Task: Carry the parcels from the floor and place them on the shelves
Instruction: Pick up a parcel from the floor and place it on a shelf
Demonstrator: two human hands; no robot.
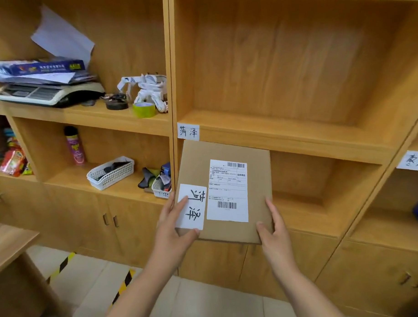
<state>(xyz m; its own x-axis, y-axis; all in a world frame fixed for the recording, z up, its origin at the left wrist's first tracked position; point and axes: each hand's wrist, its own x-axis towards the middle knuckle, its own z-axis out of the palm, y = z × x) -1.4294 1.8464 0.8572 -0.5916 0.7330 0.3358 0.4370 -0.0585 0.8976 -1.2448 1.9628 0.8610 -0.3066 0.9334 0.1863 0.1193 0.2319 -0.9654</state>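
A: Centre of frame: flat rectangular brown cardboard parcel (230,193), matte, crisp edges. Two paper labels on its face: a white printed shipping label with barcodes (228,191) and a smaller white slip with handwritten black characters (192,207), lower left.

B: The hands?

A: Both bare, both clasped on the parcel's near corners. Left hand (176,230) grips the lower-left corner, thumb lying across the handwritten slip. Right hand (276,236) grips the lower-right corner, thumb on top, fingers along the side edge.

B: Where is the parcel relative to the shelving?

A: Its far edge sits at the mouth of the lower middle compartment of the light wood-grain laminate shelf unit (285,136), just below a white paper tag with handwritten characters (188,131) stuck to the shelf edge. Whether it rests on the board, I cannot tell.

B: Surroundings?

A: Upper left: white plastic toy robot (148,89), yellow-green tape roll (144,110), dark tape roll (117,104), grey electronic scale (49,92) under loose papers. Mid left: pink cylindrical spray can (75,146), white perforated plastic basket (111,172). Bottom: pale floor with yellow-black striped tape (121,289).
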